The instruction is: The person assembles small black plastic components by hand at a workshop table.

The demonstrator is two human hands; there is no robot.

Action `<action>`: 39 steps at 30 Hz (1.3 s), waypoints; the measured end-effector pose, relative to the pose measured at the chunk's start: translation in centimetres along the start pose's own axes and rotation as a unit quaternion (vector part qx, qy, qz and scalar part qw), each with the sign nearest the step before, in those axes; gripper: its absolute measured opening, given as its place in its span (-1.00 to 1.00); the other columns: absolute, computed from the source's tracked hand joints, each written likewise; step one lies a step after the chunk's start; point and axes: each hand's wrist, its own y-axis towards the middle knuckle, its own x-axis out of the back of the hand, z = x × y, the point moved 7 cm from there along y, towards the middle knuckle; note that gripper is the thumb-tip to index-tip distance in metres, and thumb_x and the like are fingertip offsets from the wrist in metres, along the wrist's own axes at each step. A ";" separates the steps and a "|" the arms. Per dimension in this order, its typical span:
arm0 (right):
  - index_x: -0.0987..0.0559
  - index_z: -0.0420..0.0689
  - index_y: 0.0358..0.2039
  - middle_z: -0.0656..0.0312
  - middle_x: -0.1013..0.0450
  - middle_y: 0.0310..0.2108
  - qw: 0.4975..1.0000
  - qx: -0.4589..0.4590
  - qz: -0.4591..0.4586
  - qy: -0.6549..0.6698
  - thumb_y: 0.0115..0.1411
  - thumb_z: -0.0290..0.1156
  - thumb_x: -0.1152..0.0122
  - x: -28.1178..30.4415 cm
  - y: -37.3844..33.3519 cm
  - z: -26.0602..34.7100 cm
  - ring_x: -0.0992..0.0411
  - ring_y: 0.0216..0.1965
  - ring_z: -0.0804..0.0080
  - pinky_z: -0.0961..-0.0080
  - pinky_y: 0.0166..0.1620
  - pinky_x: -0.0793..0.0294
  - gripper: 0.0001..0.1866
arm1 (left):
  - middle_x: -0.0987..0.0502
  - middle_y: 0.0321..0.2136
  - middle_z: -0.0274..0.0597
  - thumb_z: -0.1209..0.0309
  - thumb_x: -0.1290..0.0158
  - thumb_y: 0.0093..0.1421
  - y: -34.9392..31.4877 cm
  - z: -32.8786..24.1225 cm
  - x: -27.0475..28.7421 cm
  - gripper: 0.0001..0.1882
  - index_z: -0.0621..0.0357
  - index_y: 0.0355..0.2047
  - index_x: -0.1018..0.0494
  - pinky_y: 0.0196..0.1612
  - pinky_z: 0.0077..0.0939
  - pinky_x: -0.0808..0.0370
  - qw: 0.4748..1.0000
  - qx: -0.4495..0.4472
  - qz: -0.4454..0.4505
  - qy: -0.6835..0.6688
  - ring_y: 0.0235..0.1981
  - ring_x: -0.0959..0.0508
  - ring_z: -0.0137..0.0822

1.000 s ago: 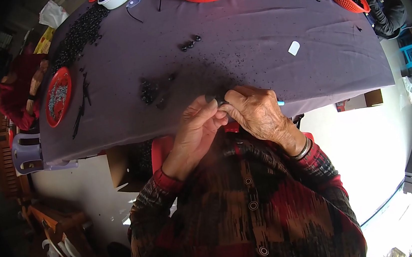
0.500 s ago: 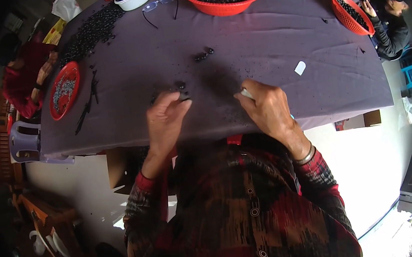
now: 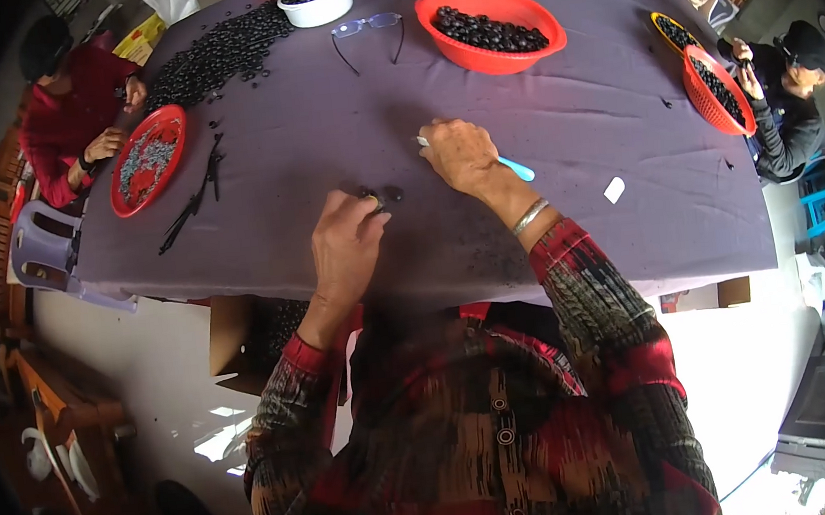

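My left hand [image 3: 344, 239] is closed in a pinch near the table's front edge, with a small glossy black bead-like piece [image 3: 373, 197] at its fingertips. Another black piece [image 3: 394, 194] shows just beside those fingers. Farther forward and to the right, my right hand [image 3: 460, 155] is wrapped round a slim tool with a light blue handle [image 3: 518, 169]. The handle's end sticks out behind the hand near the wrist, and a whitish tip [image 3: 422, 141] shows at the front. The tool's middle is hidden in my fingers.
A red basin [image 3: 551, 41] and a white bowl [image 3: 319, 11] hold black pieces; more lie heaped [image 3: 216, 62] at the far left. Eyeglasses [image 3: 366, 26], a red plate of greyish bits [image 3: 180, 131], dark strips [image 3: 193, 198] and a white tag [image 3: 614, 189] lie around. Other people sit at both sides.
My right hand has moved forward and left with the blue-handled tool, over where several black pieces lay. The left hand stays pinched near the front edge. The view has shifted, showing more of the far table.
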 end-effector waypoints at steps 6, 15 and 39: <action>-0.52 -0.19 -0.35 -0.06 -0.50 -0.43 0.998 -0.009 -0.036 0.044 0.01 -0.37 -0.25 1.3 -1.9 1.6 -0.46 -0.32 -0.11 0.08 -0.25 -0.46 -0.79 | -0.40 -0.49 -0.39 0.60 -0.17 0.05 -0.8 -0.5 -0.4 -0.84 0.31 -0.33 -0.47 -0.44 -0.73 -0.33 0.980 0.096 0.016 -0.172 -0.48 -0.39 -0.60; -0.45 -0.14 -0.50 0.45 -0.29 -0.68 0.903 -0.096 0.005 0.419 0.14 -0.41 -0.21 6.1 -11.0 3.4 -0.16 -0.68 0.79 0.73 -0.67 -0.12 -0.86 | -0.54 -0.32 -0.18 0.54 -0.11 0.15 -2.4 -4.8 -5.5 -0.72 0.26 -0.13 -0.36 -0.34 -0.60 -0.48 0.788 0.222 0.144 -0.556 -0.33 -0.53 -0.46; -0.55 -0.27 -0.27 0.20 -0.46 -0.44 0.911 0.001 -0.124 0.394 0.07 -0.58 -0.25 9.5 -16.0 2.6 -0.48 -0.46 0.51 0.58 -0.37 -0.47 -0.83 | -0.54 -0.43 -0.35 0.48 -0.07 0.18 -3.7 -6.7 -9.2 -0.97 0.07 -0.35 -0.48 -0.39 -0.64 -0.42 0.569 0.350 0.258 -0.698 -0.45 -0.49 -0.54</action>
